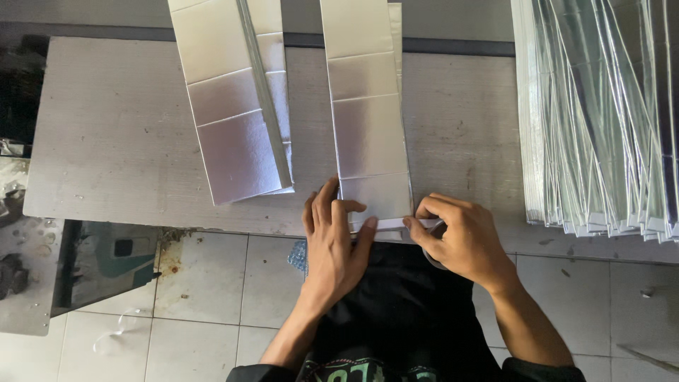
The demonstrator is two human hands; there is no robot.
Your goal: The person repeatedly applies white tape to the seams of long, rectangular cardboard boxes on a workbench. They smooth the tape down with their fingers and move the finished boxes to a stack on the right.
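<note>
Two hands at the near edge of the worktable (113, 141). My left hand (332, 237) lies flat, fingers spread, pressing the near end of a long silver foil-faced sheet (368, 120). My right hand (460, 237) pinches a narrow white strip (392, 223) that runs across that same near end; I cannot tell whether the strip is tape or a fold. The sheet is a flat, shiny rectangle, creased crosswise into panels, running from the far edge of the table to the near edge, about midway along it. A second silver sheet (237, 106) of the same kind lies just left of it, slightly tilted, with a lengthwise fold. At the right end of the table sits a thick stack of silver sheets (601, 120), edges fanned. Table surface is grey, matte and scuffed. Below the table: pale floor tiles (198, 297).
</note>
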